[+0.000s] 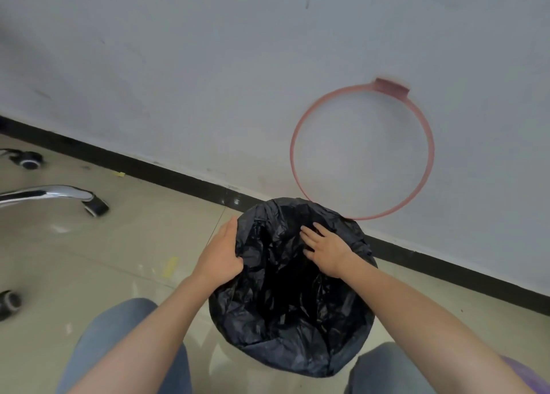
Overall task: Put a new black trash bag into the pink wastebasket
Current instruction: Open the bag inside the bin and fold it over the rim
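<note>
A black trash bag (285, 298) is spread over the mouth of the wastebasket, folded down over its rim all round, so the pink body is hidden. My left hand (220, 253) grips the bag's folded edge at the left side of the rim. Inside the opening, my right hand (324, 250) lies flat with fingers spread, pressing the plastic near the far right. A pink ring (293, 155) with a tab on top leans upright against the white wall just behind the basket.
The basket stands on a beige tile floor beside a black baseboard (166, 173). A chrome chair leg (47, 194) with castors reaches in from the left. My knees in blue jeans (116, 334) flank the basket at the bottom.
</note>
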